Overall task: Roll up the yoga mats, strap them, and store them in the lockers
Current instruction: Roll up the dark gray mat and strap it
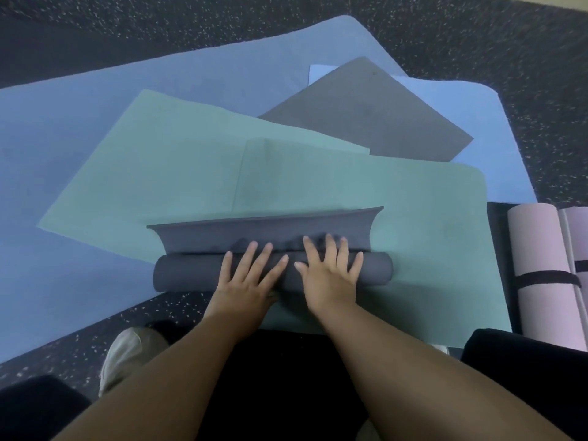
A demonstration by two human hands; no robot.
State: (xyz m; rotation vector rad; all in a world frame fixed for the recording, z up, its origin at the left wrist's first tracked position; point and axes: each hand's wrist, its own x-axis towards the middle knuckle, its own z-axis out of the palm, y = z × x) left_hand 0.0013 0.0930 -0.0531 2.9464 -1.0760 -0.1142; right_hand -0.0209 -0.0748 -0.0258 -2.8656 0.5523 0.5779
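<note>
Under the spread fingers of both hands lies the dark mat, mostly rolled; the left hand and right hand press flat on the roll, side by side, fingers straight and apart. Just beyond the fingertips its unrolled tail lies on a green mat. Well right of the fingers rests a strapped pink roll on the floor.

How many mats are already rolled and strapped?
1 clearly: the pink roll at far right, black strap around it. A second roll beside it is cut off by the frame edge.
</note>
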